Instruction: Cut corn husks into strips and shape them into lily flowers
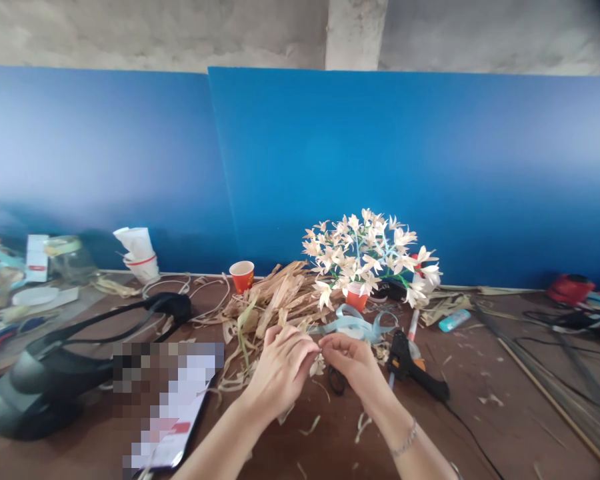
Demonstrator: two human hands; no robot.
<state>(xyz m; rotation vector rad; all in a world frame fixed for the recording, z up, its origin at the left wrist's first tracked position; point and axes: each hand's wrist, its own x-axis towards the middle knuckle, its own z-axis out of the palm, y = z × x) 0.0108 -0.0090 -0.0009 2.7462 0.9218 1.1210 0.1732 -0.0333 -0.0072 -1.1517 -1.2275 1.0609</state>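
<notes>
My left hand (pixel 286 363) and my right hand (pixel 347 363) meet over the middle of the table, fingertips close together. Both are closed in a pinch, and what lies between the fingers is too small to make out. Just behind them a pale blue ribbon (pixel 353 323) lies in loops. Beyond it a bunch of cream flowers (pixel 357 257) on green stems stands in an orange paper cup (pixel 356 300). Dry corn husks (pixel 285 297) are heaped behind my left hand. To the right of my right hand rests a black glue gun (pixel 415 370).
On the left lie a black headset (pixel 45 373) and a phone (pixel 190 400), partly blurred out. A red paper cup (pixel 242 277) and stacked white cups (pixel 141 257) stand at the back. A turquoise tube (pixel 454 321) lies right. Husk scraps litter the brown table (pixel 460 433); a blue panel (pixel 300 167) rises behind.
</notes>
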